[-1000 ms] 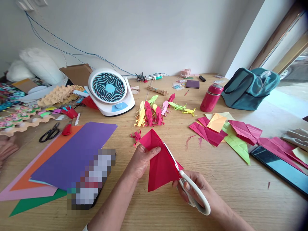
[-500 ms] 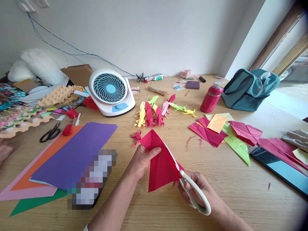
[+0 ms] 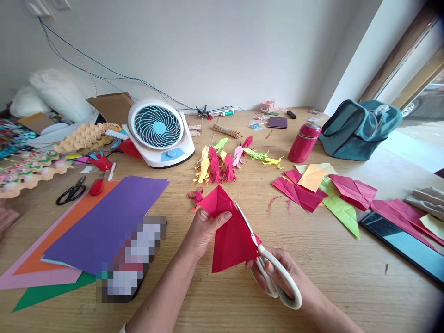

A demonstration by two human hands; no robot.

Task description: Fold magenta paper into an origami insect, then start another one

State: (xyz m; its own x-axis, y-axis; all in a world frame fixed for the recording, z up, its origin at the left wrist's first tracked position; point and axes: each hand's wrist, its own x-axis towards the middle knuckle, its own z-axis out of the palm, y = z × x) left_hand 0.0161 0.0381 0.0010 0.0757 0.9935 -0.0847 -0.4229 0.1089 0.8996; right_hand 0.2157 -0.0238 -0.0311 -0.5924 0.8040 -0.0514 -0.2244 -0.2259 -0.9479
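My left hand [image 3: 208, 229] pinches a folded sheet of red paper [image 3: 231, 247] near its upper left, thumb on top and fingers behind. In my right hand [image 3: 277, 268] is a pair of white-handled scissors [image 3: 280, 273], held by the loops. The blades lie along the paper's right edge, their tips pointing up and left. How far the lower blade reaches behind the paper is hidden. Just beyond my left hand lies a small red folded figure [image 3: 196, 197]. Several folded paper figures [image 3: 215, 164] in red, yellow, green and pink stand farther back.
Coloured sheets [image 3: 104, 226], a blurred-out phone-like object [image 3: 133, 259] and black scissors [image 3: 71, 192] lie left. A fan [image 3: 159, 134] stands behind. On the right are creased papers [image 3: 305, 192], a phone [image 3: 402, 243], a red flask [image 3: 304, 142] and a teal bag [image 3: 359, 132]. Another person's hand [image 3: 7, 217] shows far left.
The scissor blades look slightly wider apart. The paper's lower edge and my right hand have shifted slightly left. My left hand keeps its hold on the paper.
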